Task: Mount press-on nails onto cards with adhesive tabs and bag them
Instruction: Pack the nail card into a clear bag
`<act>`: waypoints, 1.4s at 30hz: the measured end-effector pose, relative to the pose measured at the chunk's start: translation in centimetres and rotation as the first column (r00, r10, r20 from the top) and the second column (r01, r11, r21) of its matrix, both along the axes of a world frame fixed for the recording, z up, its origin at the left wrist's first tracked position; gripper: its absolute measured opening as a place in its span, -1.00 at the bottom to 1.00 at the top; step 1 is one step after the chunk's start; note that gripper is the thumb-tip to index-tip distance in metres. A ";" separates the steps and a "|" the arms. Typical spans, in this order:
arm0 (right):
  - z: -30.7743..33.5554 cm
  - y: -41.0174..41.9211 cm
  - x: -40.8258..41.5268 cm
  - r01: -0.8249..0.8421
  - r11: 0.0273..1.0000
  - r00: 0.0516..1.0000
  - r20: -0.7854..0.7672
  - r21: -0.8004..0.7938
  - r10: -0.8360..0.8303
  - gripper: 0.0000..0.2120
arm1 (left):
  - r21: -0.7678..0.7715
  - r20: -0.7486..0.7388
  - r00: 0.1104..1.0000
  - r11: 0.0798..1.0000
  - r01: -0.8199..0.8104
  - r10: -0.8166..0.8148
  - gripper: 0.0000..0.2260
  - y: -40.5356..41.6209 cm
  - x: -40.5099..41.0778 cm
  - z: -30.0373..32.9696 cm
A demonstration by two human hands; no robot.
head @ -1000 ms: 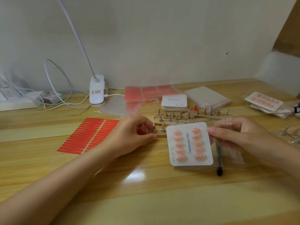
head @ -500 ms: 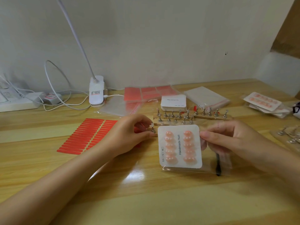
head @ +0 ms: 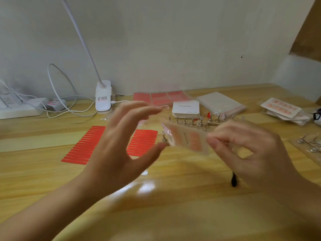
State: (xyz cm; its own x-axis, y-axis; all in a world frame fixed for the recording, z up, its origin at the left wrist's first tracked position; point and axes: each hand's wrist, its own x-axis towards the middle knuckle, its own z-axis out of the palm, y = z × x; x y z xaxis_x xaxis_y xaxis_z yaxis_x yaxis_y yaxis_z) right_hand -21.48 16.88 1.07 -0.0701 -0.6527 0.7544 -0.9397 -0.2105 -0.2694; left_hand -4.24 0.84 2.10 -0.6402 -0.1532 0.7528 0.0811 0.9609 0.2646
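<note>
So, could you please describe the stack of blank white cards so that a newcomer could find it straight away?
Start at the white lamp base by the wall and move right along the table, past the red sheets. The stack of white cards lies flat just behind the row of metal nail stands. Unlike the bagged cards far right, it carries no nails.

Worktop (head: 52, 180) was light yellow wood with grain stripes. Adhesive strips (head: 83, 146) were bright red, laid in a striped row. Lamp base (head: 103, 96) and cables (head: 57, 94) were white. Card stack (head: 185, 108) was white with small dark print. Blurred nail card (head: 187, 138) showed pink nails on white. Tab sheets (head: 158, 98) were coral red. Wall (head: 156, 40) was plain off-white.
</note>
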 end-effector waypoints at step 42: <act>-3.0 -1.1 3.1 -0.121 0.875 0.990 -0.001 0.469 0.138 -0.84 | 0.149 0.553 0.833 0.986 -0.069 -0.025 -0.60 0.8 0.5 -4.2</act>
State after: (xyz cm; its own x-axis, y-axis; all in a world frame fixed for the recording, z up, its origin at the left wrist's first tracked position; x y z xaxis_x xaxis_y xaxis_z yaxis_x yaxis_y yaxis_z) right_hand -18.43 15.77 -1.95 0.0592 -0.9309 0.3604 -0.9231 -0.1885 -0.3352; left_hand -3.76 1.66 -2.14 -0.9361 -0.2568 0.2403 -0.1439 0.9031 0.4046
